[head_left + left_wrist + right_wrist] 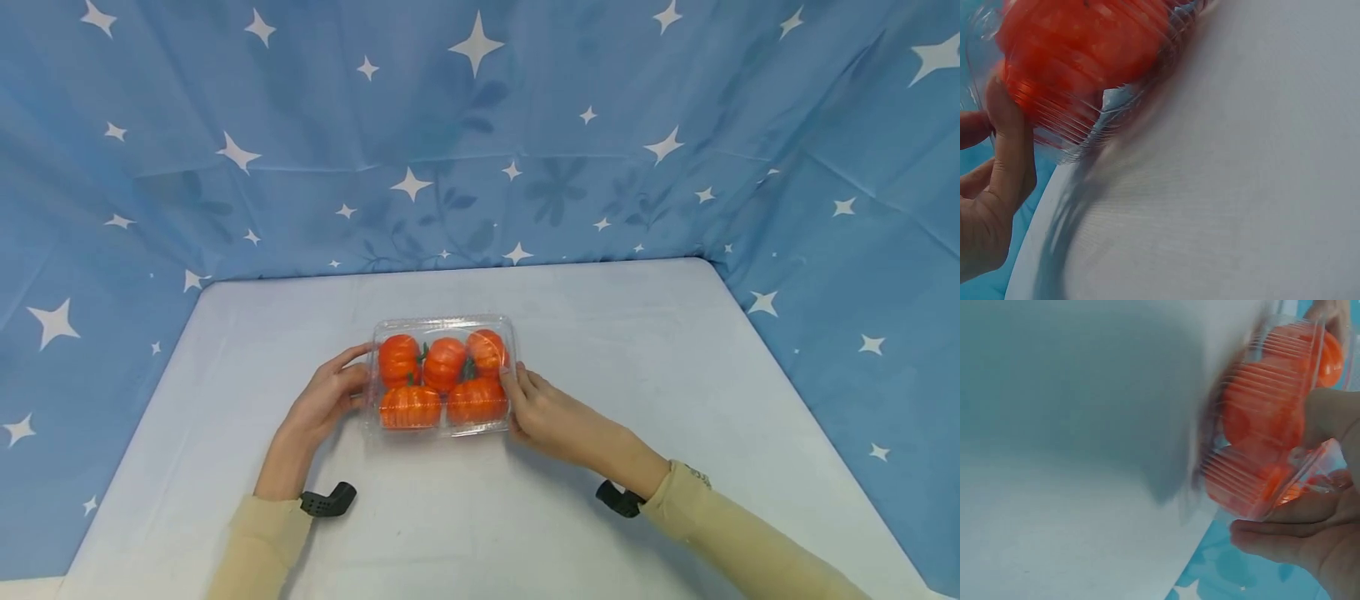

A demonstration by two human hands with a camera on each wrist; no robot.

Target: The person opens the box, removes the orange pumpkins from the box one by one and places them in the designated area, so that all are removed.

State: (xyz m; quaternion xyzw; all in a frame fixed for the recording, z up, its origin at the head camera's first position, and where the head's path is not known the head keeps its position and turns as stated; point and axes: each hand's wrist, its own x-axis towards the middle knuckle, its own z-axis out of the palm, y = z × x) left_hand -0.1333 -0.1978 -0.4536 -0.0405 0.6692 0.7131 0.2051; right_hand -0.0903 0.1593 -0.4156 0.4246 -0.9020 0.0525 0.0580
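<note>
A clear plastic clamshell box [444, 322] is between my two hands over the middle of the white table, with several small orange pumpkins [409, 407] inside, some showing green stems. My left hand [324, 398] holds the box's left side. In the left wrist view the thumb [1010, 125] lies against the ribbed wall [1069, 140]. At the right side, my right hand [558, 423] grips the box, thumb on the near face and fingers [1279, 540] along its other side in the right wrist view. Light shows as a shadow beneath the box in both wrist views.
The white tabletop [465, 517] spreads out around the box. Blue curtains [300, 108] with white stars hang along the back and both sides. A dark wrist-worn device [328, 500] sits at the left sleeve, another [621, 499] at the right.
</note>
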